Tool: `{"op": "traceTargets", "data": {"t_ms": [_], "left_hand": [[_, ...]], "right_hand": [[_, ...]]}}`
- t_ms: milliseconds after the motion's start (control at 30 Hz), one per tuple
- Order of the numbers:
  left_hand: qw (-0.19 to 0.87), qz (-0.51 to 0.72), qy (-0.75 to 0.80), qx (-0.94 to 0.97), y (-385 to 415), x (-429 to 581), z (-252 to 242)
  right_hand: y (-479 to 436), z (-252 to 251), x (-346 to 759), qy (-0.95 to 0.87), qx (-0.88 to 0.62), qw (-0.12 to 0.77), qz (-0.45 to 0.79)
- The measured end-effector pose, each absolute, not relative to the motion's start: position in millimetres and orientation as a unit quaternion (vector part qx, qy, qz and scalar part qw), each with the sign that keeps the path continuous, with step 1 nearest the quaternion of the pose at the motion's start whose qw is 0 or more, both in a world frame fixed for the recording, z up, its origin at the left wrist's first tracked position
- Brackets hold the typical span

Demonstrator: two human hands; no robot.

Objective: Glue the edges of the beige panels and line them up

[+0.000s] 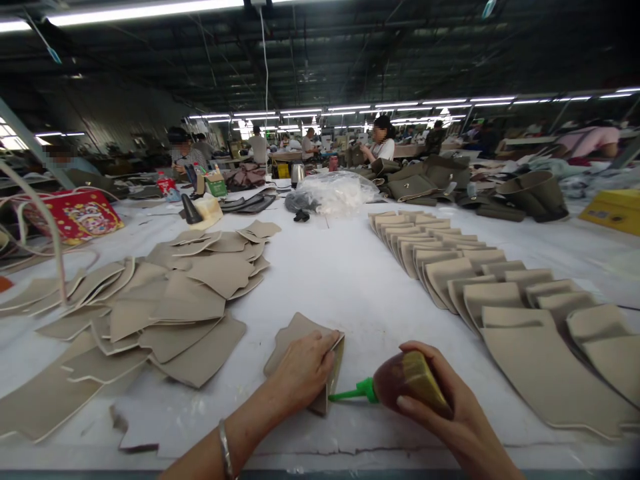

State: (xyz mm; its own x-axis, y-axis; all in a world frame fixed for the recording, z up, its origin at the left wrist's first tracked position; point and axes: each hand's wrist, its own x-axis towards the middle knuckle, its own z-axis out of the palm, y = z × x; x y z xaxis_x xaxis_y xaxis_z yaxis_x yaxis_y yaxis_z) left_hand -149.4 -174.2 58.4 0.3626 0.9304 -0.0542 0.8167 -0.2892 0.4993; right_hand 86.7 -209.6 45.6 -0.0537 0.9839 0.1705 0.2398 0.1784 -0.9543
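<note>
A taupe leather-like panel (290, 337) is held down near the front of the bench (320, 267) by the left hand (305, 367), its right edge apparently pinched between bent fingers and thumb. A squeeze bottle (400, 387) is gripped by the right hand (460, 403), fingers wrapped round the body, and its green nozzle (356, 391) is pointed at the panel's near right edge; whether anything is flowing cannot be told. For a neat line, the tip is best drawn lightly along the margin under an even squeeze, with the panel pinned against dragging and the nearby left fingers guarded from smears. On the bottle, dark brown and yellowish areas are seen, but its contents and level cannot be made out. Farther back, a green carton (216, 185), a red patterned bag (83, 217) and a yellow box (614, 212) are placed, their insides not made out. Loose panels (213, 273) are piled at left; an overlapping row of panels (545, 370) is laid at right.
</note>
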Motion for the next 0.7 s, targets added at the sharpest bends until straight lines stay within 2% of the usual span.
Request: {"op": "traceTargets", "data": {"t_ms": [200,367,567,700], "left_hand": [[0.226,0.126,0.562,0.786,-176,-148,59],[0.231,0.135,0.555,0.787,-176,-150,57],[0.221,0.136,0.554,0.791,-174,-150,54],[0.221,0.137,0.553,0.792,-173,-149,54]], "right_hand": [[-214,36,92,-0.609,-0.511,0.465,0.391],[-218,29,92,-0.598,-0.486,0.454,0.448],[-199,30,102,-0.647,-0.508,0.458,0.338],[-196,27,106,-0.662,-0.503,0.46,0.312]]}}
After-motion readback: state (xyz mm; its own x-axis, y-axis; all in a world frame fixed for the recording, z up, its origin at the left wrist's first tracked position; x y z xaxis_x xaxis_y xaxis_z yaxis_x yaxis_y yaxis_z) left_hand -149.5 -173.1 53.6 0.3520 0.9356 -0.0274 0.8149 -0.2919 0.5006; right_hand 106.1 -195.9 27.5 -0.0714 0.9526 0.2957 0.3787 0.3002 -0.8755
